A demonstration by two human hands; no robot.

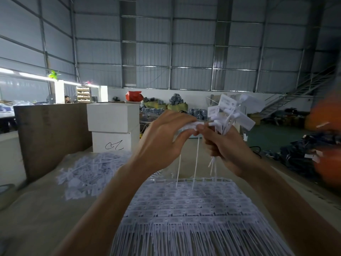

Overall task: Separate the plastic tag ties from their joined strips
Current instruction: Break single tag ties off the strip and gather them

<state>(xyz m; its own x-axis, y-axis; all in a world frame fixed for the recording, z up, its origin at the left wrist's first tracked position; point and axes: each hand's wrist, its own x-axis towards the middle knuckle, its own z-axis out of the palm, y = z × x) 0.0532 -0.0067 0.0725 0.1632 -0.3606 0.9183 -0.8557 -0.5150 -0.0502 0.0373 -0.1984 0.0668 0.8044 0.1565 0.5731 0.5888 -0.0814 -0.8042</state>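
Plastic tag ties, three lots. Lot one: a short joined strip [190,126], held up at chest height between my two hands, with thin tails hanging down from it toward the surface. My left hand [162,139] pinches its left end, fingers curled round it. My right hand [221,145] pinches the other end with thumb and forefinger, while its remaining fingers are closed round a bundle of separated ties [232,111], heads fanned upward and tails poking out below the palm.

Lot two: stacked sheets of joined strips [188,207], flat on the surface [46,218] just below my forearms, tails pointing toward me. Untouched, and a large quantity.

Lot three: a loose heap of separated ties [86,174], on the surface to my left, near the brown board [51,135] and the white boxes [112,126].

Progress, by my estimate: the heap and the bundle count as done; the strip in hand is mid-separation; the stacked sheets remain, seemingly the bigger share. Motion blur hides the exact break point.
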